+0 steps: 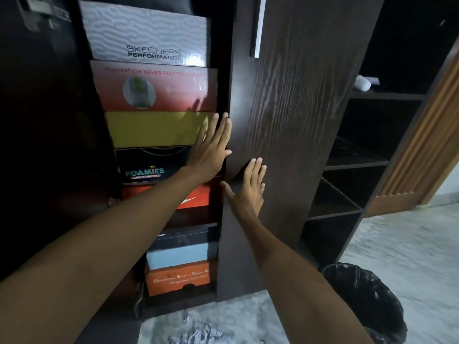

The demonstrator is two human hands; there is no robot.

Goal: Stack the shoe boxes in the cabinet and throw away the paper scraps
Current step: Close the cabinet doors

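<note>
Several shoe boxes stand stacked inside the dark cabinet: a grey Skechers box [146, 33] on top, a red box [154, 86], a yellow box [156, 129], a black Foamies box [146, 167] and an orange-red box [196, 198]. A lower shelf holds a black-and-blue box [181, 249] over an orange box [178, 278]. My left hand [211, 147] lies flat, fingers apart, against the yellow box's right end and the door edge. My right hand [248, 188] presses flat on the dark wooden cabinet door [293, 108]. Crumpled paper scraps [198, 335] lie on the floor below.
A black bin lined with a bag [367, 299] stands on the pale floor at the lower right. Open dark shelves [355, 165] sit to the right of the door, with a white object [362, 82] on an upper shelf. A wooden frame [419, 150] is at far right.
</note>
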